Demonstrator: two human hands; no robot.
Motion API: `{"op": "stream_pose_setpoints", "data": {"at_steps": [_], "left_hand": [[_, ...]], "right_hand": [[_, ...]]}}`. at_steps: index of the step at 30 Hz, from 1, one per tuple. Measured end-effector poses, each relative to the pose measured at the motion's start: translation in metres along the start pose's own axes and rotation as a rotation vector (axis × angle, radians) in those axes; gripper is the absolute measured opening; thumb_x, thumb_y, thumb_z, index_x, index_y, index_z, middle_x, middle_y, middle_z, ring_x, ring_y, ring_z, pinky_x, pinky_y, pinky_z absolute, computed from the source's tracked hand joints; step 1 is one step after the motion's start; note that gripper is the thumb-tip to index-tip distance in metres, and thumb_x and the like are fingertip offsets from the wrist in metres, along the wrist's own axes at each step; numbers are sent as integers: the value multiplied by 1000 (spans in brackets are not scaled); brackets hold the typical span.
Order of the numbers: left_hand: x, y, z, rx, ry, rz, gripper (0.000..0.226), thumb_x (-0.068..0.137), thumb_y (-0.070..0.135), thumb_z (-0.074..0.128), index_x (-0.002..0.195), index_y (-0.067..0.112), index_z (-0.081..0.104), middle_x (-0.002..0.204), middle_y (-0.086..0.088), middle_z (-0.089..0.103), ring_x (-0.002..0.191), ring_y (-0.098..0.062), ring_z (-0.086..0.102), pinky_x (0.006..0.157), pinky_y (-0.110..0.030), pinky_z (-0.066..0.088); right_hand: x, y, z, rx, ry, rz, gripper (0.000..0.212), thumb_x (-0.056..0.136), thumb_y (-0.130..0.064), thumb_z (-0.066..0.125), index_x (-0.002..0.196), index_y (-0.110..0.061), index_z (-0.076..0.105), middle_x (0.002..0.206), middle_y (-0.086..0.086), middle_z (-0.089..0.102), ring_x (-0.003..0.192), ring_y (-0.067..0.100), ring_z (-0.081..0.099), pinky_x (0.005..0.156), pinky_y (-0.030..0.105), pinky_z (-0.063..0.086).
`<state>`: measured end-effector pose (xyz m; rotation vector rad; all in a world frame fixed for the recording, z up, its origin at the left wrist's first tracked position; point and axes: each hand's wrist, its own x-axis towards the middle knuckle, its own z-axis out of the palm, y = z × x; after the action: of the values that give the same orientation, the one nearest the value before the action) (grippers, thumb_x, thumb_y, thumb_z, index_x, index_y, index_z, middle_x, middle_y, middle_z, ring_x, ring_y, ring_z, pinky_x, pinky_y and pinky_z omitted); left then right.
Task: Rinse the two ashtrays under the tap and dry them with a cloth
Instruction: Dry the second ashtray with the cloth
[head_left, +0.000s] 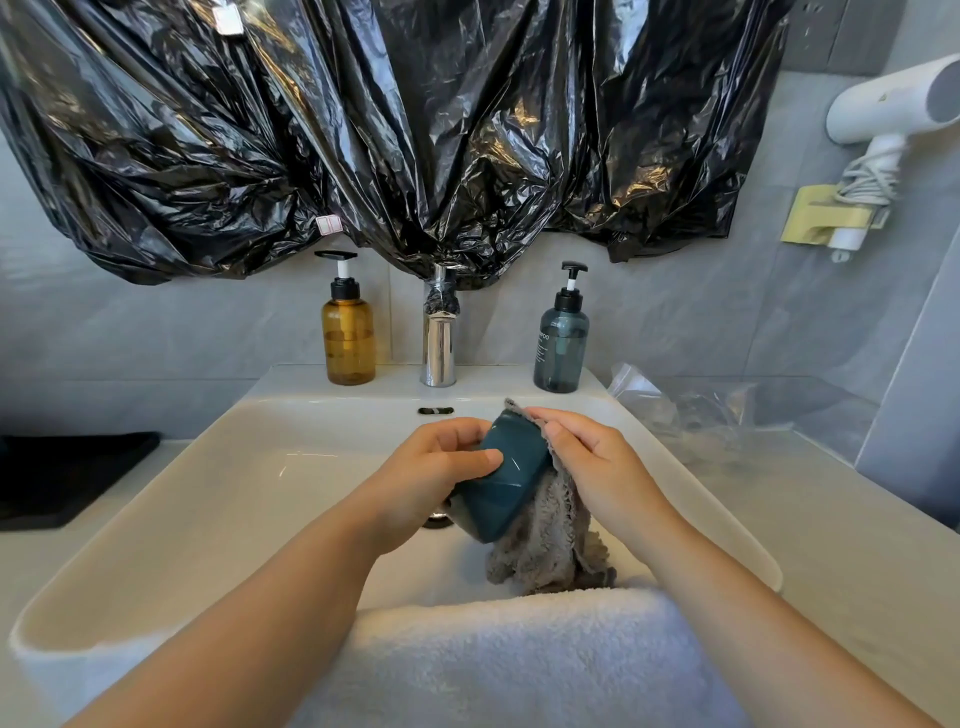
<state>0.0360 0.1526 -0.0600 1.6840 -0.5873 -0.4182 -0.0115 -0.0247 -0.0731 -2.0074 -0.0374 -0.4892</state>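
Above the sink (234, 467), my left hand (441, 467) is gripping the ashtray (511, 480) tilted, so my right hand (597, 467), fingers pinching the cloth (540, 540), is wiping it dry.

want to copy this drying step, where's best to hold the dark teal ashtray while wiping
Grip the dark teal squarish ashtray by its flat outer walls from its left, as the left hand does, thumb on the near face. It is tilted, so this leaves the right side free for the grey fluffy cloth in the right hand.
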Motion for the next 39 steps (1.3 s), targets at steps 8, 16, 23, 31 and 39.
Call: {"op": "stream_pose_setpoints", "data": {"at_steps": [8, 16, 23, 31, 39], "left_hand": [[2, 2, 5, 2, 124, -86, 29, 94, 40, 54, 103, 16, 69, 99, -9, 73, 99, -30, 67, 92, -42, 51], [-2, 0, 5, 73, 54, 8, 19, 98, 20, 51, 103, 9, 65, 95, -16, 69, 84, -24, 61, 74, -34, 47], [-3, 2, 4, 44, 22, 69, 28, 79, 35, 56, 92, 13, 67, 100, -22, 66, 87, -29, 58, 80, -42, 41], [-4, 1, 4, 55, 5, 72, 19, 87, 28, 57, 95, 15, 68, 102, -20, 67, 88, -29, 58, 78, -41, 42], [-1, 1, 3, -27, 9, -11, 34, 71, 31, 62, 100, 13, 68, 96, -15, 69, 90, -31, 62, 85, -47, 46]], "right_hand": [[-4, -3, 9, -31, -93, -67, 33, 101, -21, 47, 128, -32, 61, 130, -16, 60, 124, 1, 50, 110, 29, 39], [-1, -1, 6, -68, -82, -122, 39, 103, -24, 39, 140, -34, 48, 145, -14, 47, 136, 1, 38, 108, 13, 32], [1, 3, 1, 7, 39, -73, 35, 103, -21, 41, 133, -28, 58, 132, -13, 59, 124, 2, 50, 110, 31, 40], [0, -2, 1, -25, -14, -87, 36, 103, -23, 41, 135, -32, 54, 137, -15, 55, 129, 1, 46, 111, 25, 37], [-1, -4, 2, 53, 11, 1, 30, 103, -21, 41, 120, -27, 64, 119, -12, 66, 114, 5, 57, 106, 35, 43]]}}
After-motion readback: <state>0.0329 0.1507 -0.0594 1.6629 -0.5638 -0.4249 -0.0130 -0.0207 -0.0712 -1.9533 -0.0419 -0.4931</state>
